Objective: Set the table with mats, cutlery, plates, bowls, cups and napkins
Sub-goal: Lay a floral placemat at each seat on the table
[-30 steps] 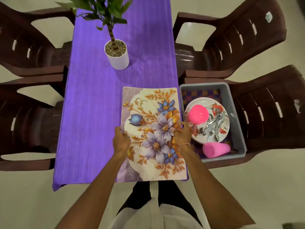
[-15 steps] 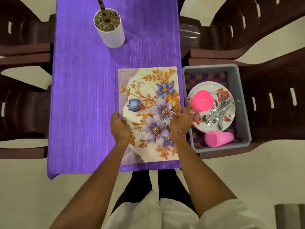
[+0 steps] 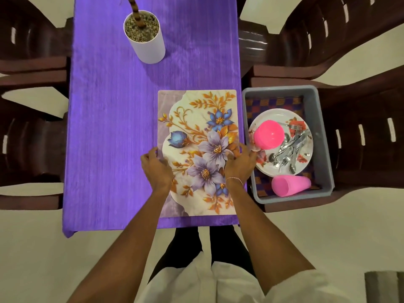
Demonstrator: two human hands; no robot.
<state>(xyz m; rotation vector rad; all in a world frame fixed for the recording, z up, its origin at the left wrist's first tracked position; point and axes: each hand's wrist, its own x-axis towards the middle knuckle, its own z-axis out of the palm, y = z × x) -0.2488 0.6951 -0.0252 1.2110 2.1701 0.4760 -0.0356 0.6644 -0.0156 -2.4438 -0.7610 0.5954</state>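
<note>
A purple tablecloth [image 3: 113, 127] of finely ribbed fabric carries a soft sheen beneath a smooth, printed place mat [image 3: 196, 110]. Beside it, a matt grey plastic tub [image 3: 279, 89], lined with checked woven cloth [image 3: 262, 106], holds a glossy plate [image 3: 275, 115], polished metal cutlery [image 3: 290, 149], a shiny pink plastic bowl [image 3: 269, 134] and a duller pink plastic cup [image 3: 293, 185]. Rough gravel [image 3: 141, 27] fills a smooth white pot [image 3: 148, 47]; glossy brown moulded plastic chairs [image 3: 360, 138] surround them.

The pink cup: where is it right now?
In the head view, the pink cup lies on its side in the grey tub, right of the placemat.
</note>
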